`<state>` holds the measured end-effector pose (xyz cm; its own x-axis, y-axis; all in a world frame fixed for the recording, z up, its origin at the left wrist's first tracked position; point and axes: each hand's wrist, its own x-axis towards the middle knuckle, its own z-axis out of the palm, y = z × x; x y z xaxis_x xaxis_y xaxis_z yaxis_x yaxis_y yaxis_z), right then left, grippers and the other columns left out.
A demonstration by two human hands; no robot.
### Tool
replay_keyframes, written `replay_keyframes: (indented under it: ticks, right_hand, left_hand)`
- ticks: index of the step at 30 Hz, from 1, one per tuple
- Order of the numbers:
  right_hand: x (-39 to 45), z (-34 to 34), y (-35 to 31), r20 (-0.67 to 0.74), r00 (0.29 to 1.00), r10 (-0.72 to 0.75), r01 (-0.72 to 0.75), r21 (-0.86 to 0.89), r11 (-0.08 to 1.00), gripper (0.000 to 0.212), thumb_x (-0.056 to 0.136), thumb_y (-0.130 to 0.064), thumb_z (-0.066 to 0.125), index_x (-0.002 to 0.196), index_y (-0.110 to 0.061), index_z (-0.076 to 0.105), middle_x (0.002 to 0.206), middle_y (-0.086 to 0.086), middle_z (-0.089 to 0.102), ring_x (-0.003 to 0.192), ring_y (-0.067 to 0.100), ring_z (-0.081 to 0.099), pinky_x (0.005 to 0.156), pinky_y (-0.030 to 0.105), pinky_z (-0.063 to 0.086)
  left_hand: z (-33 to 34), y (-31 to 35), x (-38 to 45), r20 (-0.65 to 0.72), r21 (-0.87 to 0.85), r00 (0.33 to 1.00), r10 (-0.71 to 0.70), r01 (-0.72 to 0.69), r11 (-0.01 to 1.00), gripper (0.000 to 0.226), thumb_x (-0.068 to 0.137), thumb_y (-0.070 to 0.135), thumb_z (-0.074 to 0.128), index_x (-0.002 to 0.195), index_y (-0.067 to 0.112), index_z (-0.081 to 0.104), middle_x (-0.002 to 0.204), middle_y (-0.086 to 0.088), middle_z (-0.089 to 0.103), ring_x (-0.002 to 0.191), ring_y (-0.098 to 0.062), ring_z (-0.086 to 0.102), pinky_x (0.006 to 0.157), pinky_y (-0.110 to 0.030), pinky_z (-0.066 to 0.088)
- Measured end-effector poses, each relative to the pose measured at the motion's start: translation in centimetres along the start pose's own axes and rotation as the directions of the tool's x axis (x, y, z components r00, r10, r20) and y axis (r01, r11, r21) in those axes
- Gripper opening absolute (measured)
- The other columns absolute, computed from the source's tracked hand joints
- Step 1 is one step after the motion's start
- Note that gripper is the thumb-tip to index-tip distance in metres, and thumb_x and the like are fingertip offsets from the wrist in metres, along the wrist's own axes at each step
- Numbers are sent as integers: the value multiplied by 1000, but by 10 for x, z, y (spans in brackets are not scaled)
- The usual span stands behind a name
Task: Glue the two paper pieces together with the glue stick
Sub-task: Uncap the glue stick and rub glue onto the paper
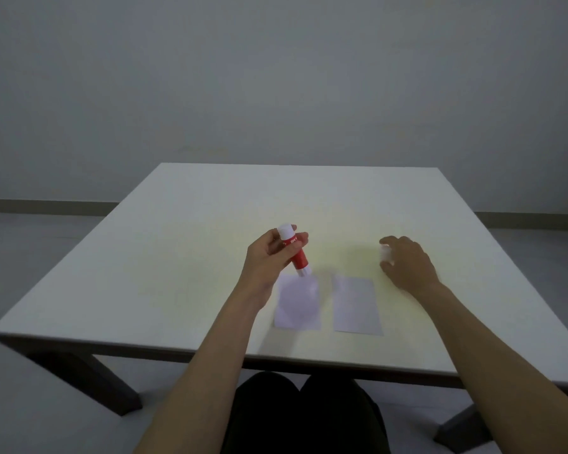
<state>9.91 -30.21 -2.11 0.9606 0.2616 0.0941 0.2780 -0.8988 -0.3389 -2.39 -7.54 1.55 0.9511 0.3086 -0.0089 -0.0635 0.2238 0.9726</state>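
Observation:
My left hand (273, 257) holds a red glue stick (298, 257) with a white end, tilted so its lower tip points down at the far edge of the left paper piece (298, 304). That white paper lies flat on the table near the front edge. The right paper piece (356, 306) lies beside it with a narrow gap between them. My right hand (407, 263) is past the right paper, fingers curled around a small white cap (386, 253) close to the table surface.
The white table (177, 257) has its front edge just below the papers, and dark legs show under it. My dark-clothed lap (305, 417) sits under the near edge. A grey wall and floor lie behind.

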Motion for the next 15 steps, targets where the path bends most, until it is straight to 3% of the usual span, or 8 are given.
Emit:
replay_keyframes:
  ticks: [2,4,6,7,9,11,13,15]
  right_hand:
    - [-4,-5,-12,-95,994,-60,52,-83,995,56,85,-28,64,135,-13,43,131,19,47,116,38,48,95,46,40]
    - [-17,-11,-41,-177,974,-142,172,168,971,56,84,-34,65,133,-16,46,123,13,53,104,30,56,90,39,45]
    - [-34,-14,-77,-29,980,-196,173,608,775,43,82,-30,68,122,-22,52,104,3,61,79,19,63,70,25,50]
    - [-41,-13,-91,45,970,-238,127,742,658,36,83,-25,68,115,-22,54,96,1,63,71,17,65,62,22,51]
    - [-49,-8,-109,19,969,-247,113,854,508,19,87,-15,63,105,-15,56,81,3,66,62,14,65,54,22,51]
    - [-52,-10,-117,-24,981,-195,110,888,447,9,92,-14,55,98,-9,58,67,2,63,52,13,58,48,21,47]
    - [-52,-8,-122,52,990,-131,2,924,383,21,95,-20,46,83,-8,58,53,-1,55,42,11,47,41,18,39]
    - [-51,-11,-128,277,961,14,-275,947,163,29,90,-19,40,64,-10,48,43,-3,41,34,10,32,33,18,28]
  left_hand:
    - [4,3,-2,-36,-53,999,21,-22,998,20,85,2,64,90,21,71,114,-14,69,109,-25,65,101,-43,47]
    - [12,7,-1,-110,-138,994,24,-39,990,13,82,4,68,87,16,71,116,-18,67,107,-27,66,98,-42,50]
    - [22,10,0,-186,-209,982,11,-51,977,10,79,5,70,88,10,68,110,-18,69,106,-29,67,93,-39,53]
    - [26,11,1,-218,-234,976,10,-62,970,11,79,5,71,88,9,67,105,-16,70,105,-29,67,89,-36,55]
    - [31,15,1,-252,-264,968,21,-90,960,11,79,5,72,88,9,67,96,-12,72,99,-26,69,83,-31,58]
    - [30,20,0,-254,-283,966,35,-109,953,12,78,5,72,90,8,67,94,-11,72,95,-24,71,81,-30,59]
    - [28,22,-2,-218,-287,974,55,-118,950,14,80,5,71,92,6,67,94,-11,73,95,-25,71,82,-31,59]
    - [31,22,-5,-136,-278,987,85,-120,953,11,81,5,68,93,8,67,94,-11,73,95,-25,71,81,-30,58]
